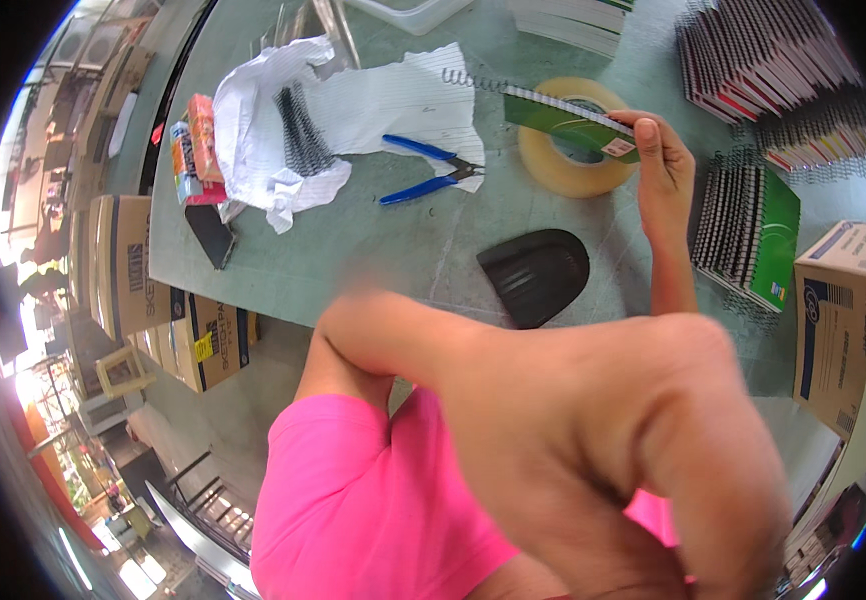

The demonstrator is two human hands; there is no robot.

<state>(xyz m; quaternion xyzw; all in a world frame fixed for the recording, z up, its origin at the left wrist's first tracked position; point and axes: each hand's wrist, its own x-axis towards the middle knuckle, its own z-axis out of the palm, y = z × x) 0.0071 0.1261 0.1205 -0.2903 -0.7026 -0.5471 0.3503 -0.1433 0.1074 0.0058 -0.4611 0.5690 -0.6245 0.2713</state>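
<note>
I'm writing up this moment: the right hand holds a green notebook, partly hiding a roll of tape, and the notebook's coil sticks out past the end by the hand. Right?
Not quite: the head view shows the coil sticking out past the end away from the right hand. The rest stands: that hand holds the green notebook, partly hiding the roll of tape.

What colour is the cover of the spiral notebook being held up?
Green: the notebook cover shows best in the head view.
</note>
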